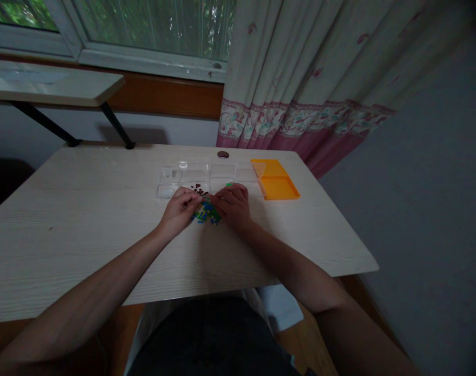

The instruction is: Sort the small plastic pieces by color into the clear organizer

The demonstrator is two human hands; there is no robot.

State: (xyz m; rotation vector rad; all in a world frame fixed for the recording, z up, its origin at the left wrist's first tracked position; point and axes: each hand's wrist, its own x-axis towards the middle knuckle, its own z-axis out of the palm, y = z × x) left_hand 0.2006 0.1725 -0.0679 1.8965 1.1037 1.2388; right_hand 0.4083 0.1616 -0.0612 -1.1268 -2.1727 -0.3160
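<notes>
A pile of small blue, green and yellow pieces [206,213] lies on the table between my hands; their exact kind is too small to tell. My left hand [180,210] is at the pile's left edge, thumb and fingertips pinched together. From the right, my right hand [234,205] reaches over the pile with its fingers curled and closed, hiding part of it. Whatever the fingertips hold is too small to make out. Just beyond, small dark brown pieces [198,187] lie by the clear plastic compartment box [194,171]. A bit of green [229,184] shows past my right fingers.
An orange two-part tray [279,187] adjoins the clear box on the right. A dark round disc [223,154] sits near the back edge of the pale wooden table [105,230]. A raised shelf [54,83] on black legs stands at back left, a curtain [293,120] behind.
</notes>
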